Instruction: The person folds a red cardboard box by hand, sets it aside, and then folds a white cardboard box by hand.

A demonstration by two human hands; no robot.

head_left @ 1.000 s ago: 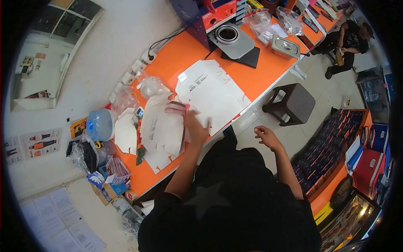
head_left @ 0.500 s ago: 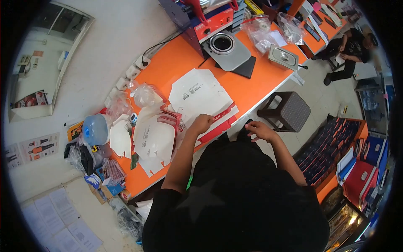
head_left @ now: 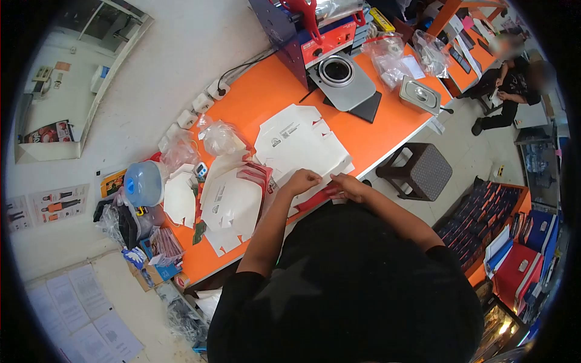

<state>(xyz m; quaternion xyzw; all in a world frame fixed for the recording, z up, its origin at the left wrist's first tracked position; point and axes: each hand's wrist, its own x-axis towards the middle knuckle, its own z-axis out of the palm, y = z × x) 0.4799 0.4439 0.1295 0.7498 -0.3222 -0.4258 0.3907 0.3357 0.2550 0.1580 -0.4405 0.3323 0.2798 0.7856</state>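
A white, unfolded cardboard box [head_left: 296, 136] with small dark print and red outer edges lies at the front of the orange table. My left hand [head_left: 304, 180] is closed at its near edge, fingers curled onto the cardboard. Just to the right, my right hand [head_left: 350, 186] grips the same edge, thumb on the white side and fingers by the red side. Red cardboard [head_left: 311, 201] shows below my hands. On the left rests a stack of further flat boxes [head_left: 233, 202], white with red edges. My palms and some fingertips are hidden.
Plastic bags [head_left: 221, 139] and a blue-lidded tub [head_left: 144, 184] stand at the left. Farther back are a red-and-blue machine [head_left: 327, 45] and a lidded metal container [head_left: 419, 95]. A dark stool [head_left: 426, 171] is beside the table. Another person [head_left: 511, 91] sits at upper right.
My right hand has come left from beside the table onto the box's near edge. My left hand has stayed at that edge. The red lettered flap is now mostly out of sight.
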